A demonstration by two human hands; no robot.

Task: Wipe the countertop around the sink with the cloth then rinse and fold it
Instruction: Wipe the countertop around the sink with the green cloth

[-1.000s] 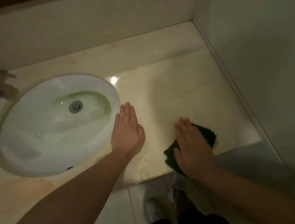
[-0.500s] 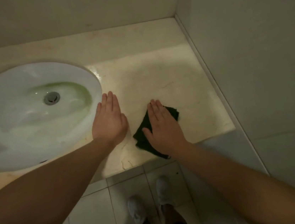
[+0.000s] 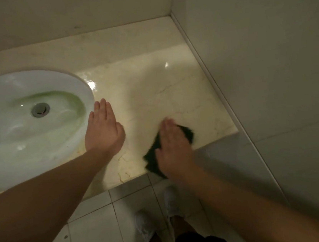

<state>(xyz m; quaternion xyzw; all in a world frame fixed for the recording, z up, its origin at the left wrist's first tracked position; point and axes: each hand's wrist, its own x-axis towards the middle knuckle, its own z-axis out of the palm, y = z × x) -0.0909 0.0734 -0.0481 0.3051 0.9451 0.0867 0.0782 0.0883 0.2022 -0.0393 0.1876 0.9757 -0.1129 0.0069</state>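
Note:
A dark green cloth (image 3: 187, 132) lies flat on the beige marble countertop (image 3: 160, 84), close to its front edge. My right hand (image 3: 173, 147) presses on it palm down and covers most of it; the hand is motion-blurred. My left hand (image 3: 103, 131) rests flat on the counter, fingers together, just right of the white oval sink (image 3: 2, 144). The sink's metal drain (image 3: 40, 109) shows, with a greenish tint around it.
A pale wall (image 3: 266, 47) closes the counter on the right and another runs along the back. Below the front edge are white floor tiles (image 3: 96, 235) and my two white shoes (image 3: 158, 215).
My right hand has slid the cloth to the right along the front edge, away from my left hand. My left hand stays beside the sink. The view has shifted slightly.

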